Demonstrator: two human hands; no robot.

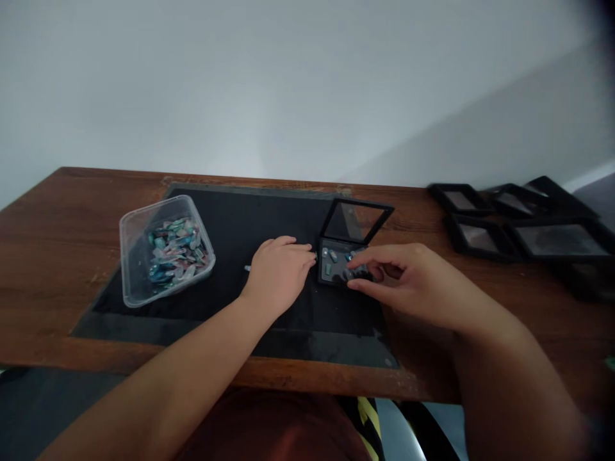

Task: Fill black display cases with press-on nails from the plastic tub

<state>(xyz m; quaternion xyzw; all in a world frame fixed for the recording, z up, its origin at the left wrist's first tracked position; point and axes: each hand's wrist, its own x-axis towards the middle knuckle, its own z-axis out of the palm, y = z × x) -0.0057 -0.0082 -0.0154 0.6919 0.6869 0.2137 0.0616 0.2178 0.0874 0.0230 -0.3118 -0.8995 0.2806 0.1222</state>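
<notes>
A small black display case (336, 282) stands on the black mat with its windowed lid (355, 221) raised. Several small shiny blue-green and clear pieces (331, 269) lie inside it. Over the case's right side reaches my right hand (403, 278), thumb and forefinger apart at the pieces; whether they touch one is unclear. My left hand (278, 272) rests palm down, fingers stretched to the case's left edge. Just left of that hand a small shiny piece (247, 267) pokes out, mostly hidden. Farther left, a clear plastic tub (129, 256) holds many flat iridescent pieces (177, 253).
Several black framed cases (475, 237) lie closed at the back right of the wooden table (62, 256). The black mat (240, 218) lies under the tub and my hands. A pale wall (240, 89) rises behind the table.
</notes>
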